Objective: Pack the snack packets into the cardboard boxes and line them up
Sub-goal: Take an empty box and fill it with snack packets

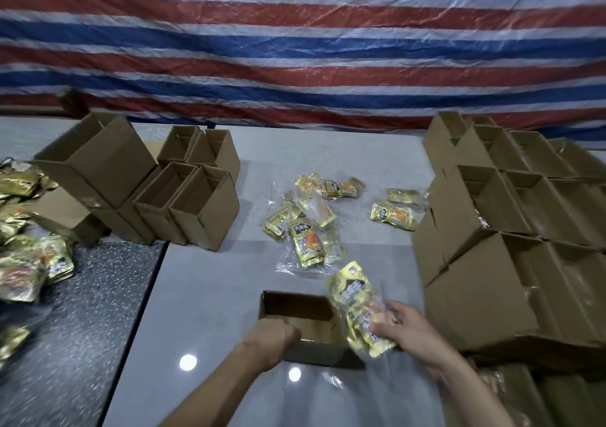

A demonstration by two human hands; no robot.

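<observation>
A person's left grip [275, 338] curls over the near rim of an open cardboard box [295, 307] on the grey tabletop [213, 295], while the right grip [410, 331], just beside it, clasps a bundle of gold snack packets [355, 305] tilted over the box's right edge. Loose packets [305, 226] lie scattered beyond both grips. Empty boxes [187, 197] stand well off to the left grip's far side, with a pile of packets [29, 249] farther left. Rows of boxes [511, 229] crowd close beside the right grip. A striped tarp [295, 49] hangs behind.
</observation>
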